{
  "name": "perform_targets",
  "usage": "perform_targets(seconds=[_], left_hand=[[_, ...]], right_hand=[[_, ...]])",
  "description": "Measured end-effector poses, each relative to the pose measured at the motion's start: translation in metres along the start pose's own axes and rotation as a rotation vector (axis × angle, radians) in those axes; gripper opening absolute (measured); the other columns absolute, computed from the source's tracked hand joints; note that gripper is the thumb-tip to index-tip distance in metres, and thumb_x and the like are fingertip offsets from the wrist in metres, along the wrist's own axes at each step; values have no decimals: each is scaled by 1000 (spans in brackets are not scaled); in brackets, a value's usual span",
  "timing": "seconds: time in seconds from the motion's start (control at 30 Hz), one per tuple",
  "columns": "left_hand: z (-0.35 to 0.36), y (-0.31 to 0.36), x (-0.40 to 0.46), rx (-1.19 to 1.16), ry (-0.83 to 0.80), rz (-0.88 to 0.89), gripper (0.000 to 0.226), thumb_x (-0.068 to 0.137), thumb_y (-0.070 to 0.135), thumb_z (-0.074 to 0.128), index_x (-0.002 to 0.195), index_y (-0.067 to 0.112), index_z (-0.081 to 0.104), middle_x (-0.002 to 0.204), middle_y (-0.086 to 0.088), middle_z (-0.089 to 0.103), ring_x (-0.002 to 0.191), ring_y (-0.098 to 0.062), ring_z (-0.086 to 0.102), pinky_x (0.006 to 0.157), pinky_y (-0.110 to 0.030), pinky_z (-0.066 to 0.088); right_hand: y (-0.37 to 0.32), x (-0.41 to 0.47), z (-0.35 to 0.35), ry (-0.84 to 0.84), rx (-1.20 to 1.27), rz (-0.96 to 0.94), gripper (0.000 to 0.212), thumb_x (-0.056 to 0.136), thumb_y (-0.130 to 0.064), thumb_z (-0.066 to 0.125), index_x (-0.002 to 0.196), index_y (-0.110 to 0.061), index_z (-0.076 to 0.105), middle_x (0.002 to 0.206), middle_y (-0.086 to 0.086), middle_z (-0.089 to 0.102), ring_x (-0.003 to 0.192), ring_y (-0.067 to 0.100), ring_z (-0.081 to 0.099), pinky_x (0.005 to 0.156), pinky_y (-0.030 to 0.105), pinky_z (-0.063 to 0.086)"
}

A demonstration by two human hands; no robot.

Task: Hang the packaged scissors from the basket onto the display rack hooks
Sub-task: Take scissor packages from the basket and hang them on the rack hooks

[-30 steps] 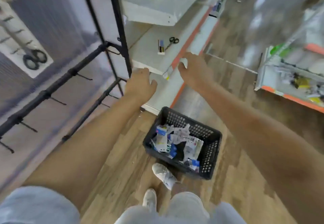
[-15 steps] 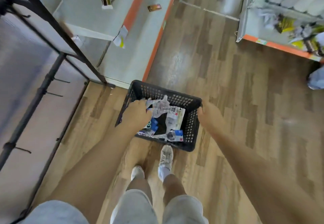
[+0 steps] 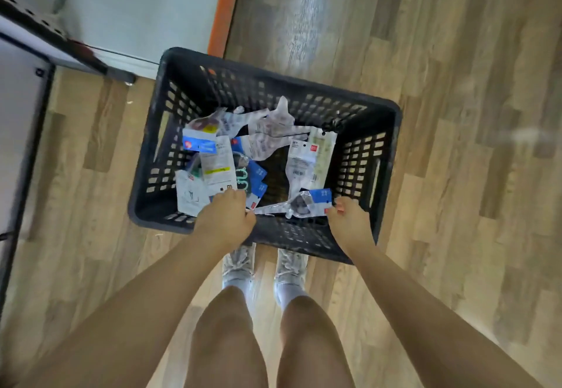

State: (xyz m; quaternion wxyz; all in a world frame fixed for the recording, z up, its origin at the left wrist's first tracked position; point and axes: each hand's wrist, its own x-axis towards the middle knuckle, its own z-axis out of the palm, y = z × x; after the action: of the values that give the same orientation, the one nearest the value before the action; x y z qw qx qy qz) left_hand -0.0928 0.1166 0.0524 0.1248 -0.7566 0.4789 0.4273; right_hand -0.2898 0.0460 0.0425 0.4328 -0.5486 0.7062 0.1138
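On the wooden floor in front of my feet stands the black plastic basket [image 3: 386,132], holding several packaged scissors and other carded packs. One scissors pack with a blue card [image 3: 307,203] lies across the near side of the basket. My right hand [image 3: 349,223] is at that pack's right edge, fingertips pinching the card. My left hand [image 3: 225,217] reaches over the near rim with fingers curled down onto a white pack [image 3: 217,171]; its grip is hidden. Only a black bar of the display rack [image 3: 26,174] shows at the left edge, and no hooks are in view.
The rack's black foot [image 3: 120,77] stands just left of the basket's far corner. A white shelf base with an orange strip [image 3: 225,7] lies behind the basket. Open wooden floor [image 3: 456,114] spreads to the right. My shoes [image 3: 238,261] touch the basket's near side.
I have bent lower over the basket. My right hand left the basket's right rim and reached inside to the blue-card pack. My left hand shifted toward the near rim.
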Motion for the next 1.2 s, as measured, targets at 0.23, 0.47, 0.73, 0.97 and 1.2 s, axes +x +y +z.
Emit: perform_targets(seconds=[0.23, 0.47, 0.73, 0.97, 1.2], left_hand=[[74, -35, 136, 346, 20, 197, 22, 97, 22, 42, 111, 6, 47, 120, -12, 49, 111, -29, 48, 81, -37, 40], [88, -53, 268, 796, 107, 562, 42, 59, 19, 83, 94, 7, 61, 94, -12, 61, 84, -29, 62, 58, -34, 48], [122, -64, 309, 557, 451, 443, 65, 44, 39, 90, 83, -2, 58, 83, -20, 57, 69, -37, 58, 43, -28, 32], [140, -70, 320, 388, 461, 463, 60, 51, 20, 88, 92, -6, 53, 93, -24, 55, 87, -45, 58, 46, -43, 53], [148, -74, 344, 631, 389, 462, 54, 84, -2, 31, 135, -19, 25, 131, -46, 33, 116, -59, 40, 91, -59, 45]], right_hand=[[40, 136, 98, -25, -113, 22, 17, 94, -15, 47, 88, -1, 53, 80, 7, 50, 83, 27, 48, 59, 30, 32], [37, 234, 122, -4, -862, -702, 28, 87, -4, 52, 115, -1, 52, 112, 16, 53, 102, 36, 54, 66, 34, 30], [41, 277, 131, 225, -668, -427, 62, 87, -60, 49, 124, -11, 38, 120, 7, 48, 101, 28, 56, 64, 32, 38], [62, 278, 138, 115, -50, -89, 64, 75, -60, 66, 117, -14, 53, 88, -4, 55, 79, 17, 56, 63, 29, 45], [58, 275, 158, 60, -32, -196, 32, 79, -45, 71, 93, -16, 65, 88, -2, 65, 76, 13, 58, 60, 24, 42]])
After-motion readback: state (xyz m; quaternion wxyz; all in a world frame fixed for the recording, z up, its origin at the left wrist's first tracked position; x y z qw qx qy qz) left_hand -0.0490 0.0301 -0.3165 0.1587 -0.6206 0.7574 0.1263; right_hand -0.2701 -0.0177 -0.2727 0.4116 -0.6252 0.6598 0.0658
